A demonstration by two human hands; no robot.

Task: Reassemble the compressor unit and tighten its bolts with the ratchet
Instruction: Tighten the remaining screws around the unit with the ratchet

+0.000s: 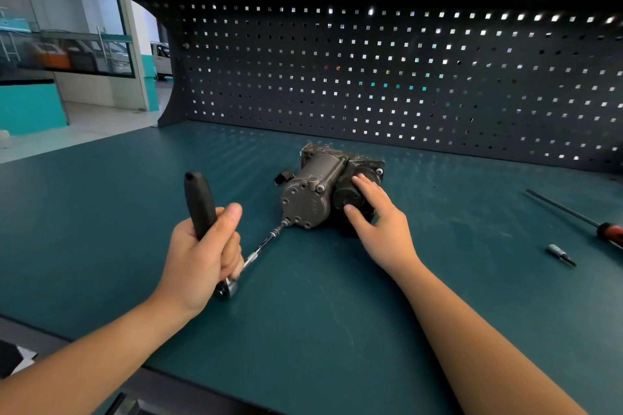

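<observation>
The grey metal compressor unit (317, 185) lies on its side on the green bench mat (303, 313), its round bolted end cover facing me. My left hand (202, 259) grips the black handle of the ratchet (200, 202), which stands upright. From the ratchet head a slim chrome extension bar (266, 242) runs up and right to a bolt at the cover's lower edge. My right hand (377, 219) rests on the dark cylinder on the unit's right side, with the fingers spread over it and the thumb against its end face.
A long screwdriver with a red and black handle (610, 234) lies at the right edge of the mat, and a small socket bit (559, 253) lies just in front of it. A dark pegboard (371, 77) closes off the back of the bench.
</observation>
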